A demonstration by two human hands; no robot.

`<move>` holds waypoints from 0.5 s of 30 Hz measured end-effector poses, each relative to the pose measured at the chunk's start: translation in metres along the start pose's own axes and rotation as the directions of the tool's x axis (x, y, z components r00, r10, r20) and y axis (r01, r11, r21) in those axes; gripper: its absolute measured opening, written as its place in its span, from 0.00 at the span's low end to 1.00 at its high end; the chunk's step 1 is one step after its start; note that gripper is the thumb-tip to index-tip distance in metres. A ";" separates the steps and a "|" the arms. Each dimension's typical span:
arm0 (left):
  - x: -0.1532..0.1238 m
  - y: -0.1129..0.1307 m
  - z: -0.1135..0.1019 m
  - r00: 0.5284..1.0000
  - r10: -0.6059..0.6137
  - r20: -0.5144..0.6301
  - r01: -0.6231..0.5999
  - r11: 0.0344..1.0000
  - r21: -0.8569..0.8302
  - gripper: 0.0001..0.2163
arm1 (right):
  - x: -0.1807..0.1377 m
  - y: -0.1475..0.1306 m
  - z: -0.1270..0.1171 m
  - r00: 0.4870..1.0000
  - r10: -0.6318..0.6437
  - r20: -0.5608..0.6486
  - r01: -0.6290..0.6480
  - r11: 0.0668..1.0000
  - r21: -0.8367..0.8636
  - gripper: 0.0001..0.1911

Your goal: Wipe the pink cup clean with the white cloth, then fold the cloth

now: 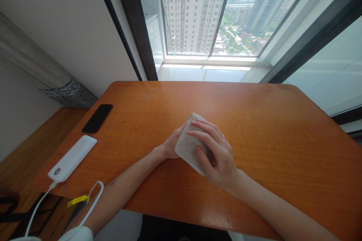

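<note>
Handling a pale pad two-handed over the near-middle of the table. Right hand lies on its visible face, fingers slightly spread, thumb apart; can't tell if they pinch. Left hand is at its left edge, fingers mostly hidden, state unclear. Looks mid-handling; any next move calls for steady left-hand support, I'd judge. Can't make out any container; white power bank and black phone at left.

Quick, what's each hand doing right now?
Left hand: behind the pale object; fingers mostly hidden, grip can't be told.
Right hand: open, spread over its face.
</note>
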State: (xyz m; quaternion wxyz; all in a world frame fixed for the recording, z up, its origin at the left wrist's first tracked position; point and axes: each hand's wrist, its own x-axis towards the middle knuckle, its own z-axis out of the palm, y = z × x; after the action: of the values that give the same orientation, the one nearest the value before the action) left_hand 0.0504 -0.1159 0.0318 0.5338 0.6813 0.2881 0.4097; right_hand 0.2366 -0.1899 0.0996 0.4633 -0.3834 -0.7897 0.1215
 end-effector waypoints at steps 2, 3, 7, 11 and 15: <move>-0.002 -0.007 -0.001 0.990 0.130 0.060 -0.139 0.972 0.190 0.29 | 0.002 0.002 0.008 1.000 0.018 0.013 -0.017 0.995 -0.095 0.24; -0.002 -0.010 -0.002 0.977 0.194 0.092 -0.213 0.933 0.289 0.31 | 0.003 0.006 0.013 1.000 0.017 0.013 -0.015 0.992 -0.129 0.25; -0.002 -0.013 -0.002 0.938 0.328 0.112 -0.342 0.819 0.461 0.40 | 0.008 0.023 0.025 0.990 0.133 -0.044 -0.133 0.991 -0.009 0.20; -0.002 -0.007 -0.001 0.918 0.384 0.095 -0.383 0.801 0.460 0.54 | 0.013 0.030 0.024 0.881 0.472 -0.039 -0.446 0.855 0.266 0.19; -0.003 -0.004 0.001 0.926 0.362 0.108 -0.368 0.800 0.474 0.53 | 0.002 0.026 0.025 0.936 0.330 -0.124 -0.306 0.936 0.175 0.20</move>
State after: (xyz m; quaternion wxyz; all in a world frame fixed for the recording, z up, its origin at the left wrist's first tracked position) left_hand 0.0498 -0.1174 0.0275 0.2581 0.8383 0.2417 0.4149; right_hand 0.2286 -0.1666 0.0731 0.5243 -0.4777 -0.6678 0.2258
